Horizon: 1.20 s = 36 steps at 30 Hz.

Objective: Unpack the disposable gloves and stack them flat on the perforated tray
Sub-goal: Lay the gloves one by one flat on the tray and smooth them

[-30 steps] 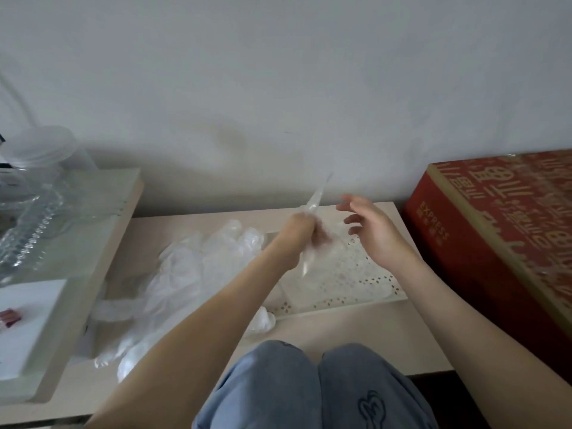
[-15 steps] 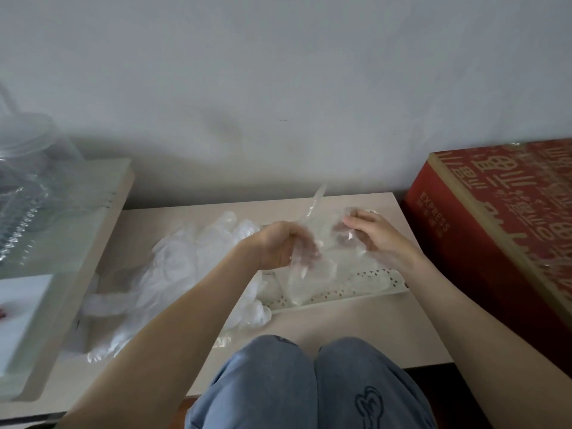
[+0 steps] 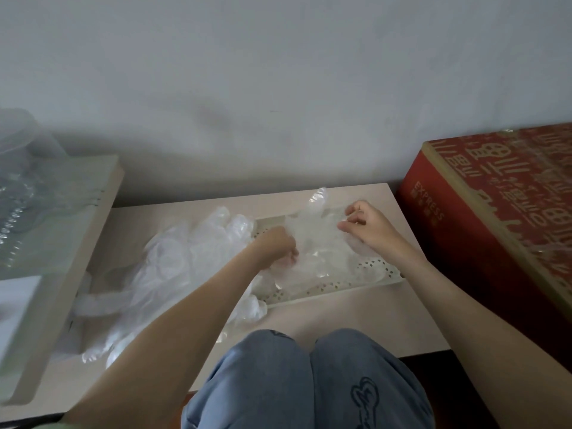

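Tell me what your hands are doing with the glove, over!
Left hand and right hand both pinch one clear glove. Glove spread over the perforated tray. Loose glove pile crowds the tray's left end.

The person wears faded light-blue denim trousers [image 3: 272, 385] with a dark, outlined embroidered motif [image 3: 366, 397] on the right thigh. The left hand [image 3: 277, 249], the right hand [image 3: 366, 229] and both forearms are bare. A sliver of pale green sleeve [image 3: 43, 425] edges the left upper arm.
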Each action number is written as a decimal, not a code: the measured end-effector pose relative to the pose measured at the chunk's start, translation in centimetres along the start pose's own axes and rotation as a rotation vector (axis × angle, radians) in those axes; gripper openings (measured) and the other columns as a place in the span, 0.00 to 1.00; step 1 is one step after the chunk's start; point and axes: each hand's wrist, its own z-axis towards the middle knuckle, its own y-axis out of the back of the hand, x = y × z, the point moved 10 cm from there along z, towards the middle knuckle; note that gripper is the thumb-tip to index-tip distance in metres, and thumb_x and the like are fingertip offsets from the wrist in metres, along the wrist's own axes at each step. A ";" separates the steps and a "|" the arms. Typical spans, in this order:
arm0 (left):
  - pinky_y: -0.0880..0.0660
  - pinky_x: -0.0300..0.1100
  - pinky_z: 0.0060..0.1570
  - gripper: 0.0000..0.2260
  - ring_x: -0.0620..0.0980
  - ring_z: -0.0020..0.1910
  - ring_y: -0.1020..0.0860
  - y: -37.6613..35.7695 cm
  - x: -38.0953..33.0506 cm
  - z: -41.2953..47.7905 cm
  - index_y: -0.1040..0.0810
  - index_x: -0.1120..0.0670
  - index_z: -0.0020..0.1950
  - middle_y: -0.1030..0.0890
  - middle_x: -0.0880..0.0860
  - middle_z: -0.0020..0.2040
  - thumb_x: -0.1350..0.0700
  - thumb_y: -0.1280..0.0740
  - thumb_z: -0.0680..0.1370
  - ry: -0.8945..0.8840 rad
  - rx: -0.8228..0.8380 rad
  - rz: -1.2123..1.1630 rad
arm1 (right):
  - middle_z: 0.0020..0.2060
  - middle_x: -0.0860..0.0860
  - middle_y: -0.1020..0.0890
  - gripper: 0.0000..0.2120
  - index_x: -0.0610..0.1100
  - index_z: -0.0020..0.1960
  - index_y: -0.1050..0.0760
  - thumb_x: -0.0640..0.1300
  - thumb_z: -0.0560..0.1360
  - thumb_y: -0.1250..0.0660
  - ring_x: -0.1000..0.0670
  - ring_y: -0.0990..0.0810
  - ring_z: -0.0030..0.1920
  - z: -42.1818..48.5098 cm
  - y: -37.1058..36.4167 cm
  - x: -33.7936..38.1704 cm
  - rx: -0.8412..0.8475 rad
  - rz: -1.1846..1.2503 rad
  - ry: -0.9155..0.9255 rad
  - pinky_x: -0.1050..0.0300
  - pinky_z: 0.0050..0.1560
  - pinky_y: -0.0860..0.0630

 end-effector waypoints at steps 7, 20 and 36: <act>0.28 0.44 0.52 0.12 0.58 0.57 0.24 1.0 -0.5 -1.0 0.28 0.63 0.60 0.23 0.60 0.59 0.64 0.45 0.80 -0.111 -0.189 0.611 | 0.46 0.50 0.22 0.24 0.47 0.66 0.32 0.37 0.73 0.29 0.60 0.29 0.34 1.4 -1.4 -0.9 0.060 -0.231 0.038 0.69 0.35 0.31; 0.43 0.51 0.70 0.29 0.59 0.72 0.43 -0.1 -4.5 -2.1 0.44 0.55 0.75 0.50 0.58 0.77 0.62 0.41 0.75 -0.497 -0.492 0.894 | 0.51 0.53 0.19 0.23 0.50 0.67 0.28 0.33 0.77 0.38 0.67 0.28 0.42 2.5 -3.8 -0.2 0.054 -0.409 0.275 0.73 0.44 0.35; 0.66 0.53 0.74 0.31 0.51 0.76 0.67 -4.3 0.5 3.6 0.63 0.49 0.78 0.65 0.53 0.78 0.38 0.54 0.81 -0.383 -0.030 0.976 | 0.57 0.51 0.19 0.13 0.50 0.61 0.23 0.47 0.77 0.35 0.47 0.29 0.64 4.8 -1.3 -2.6 -0.099 -0.602 0.176 0.54 0.65 0.42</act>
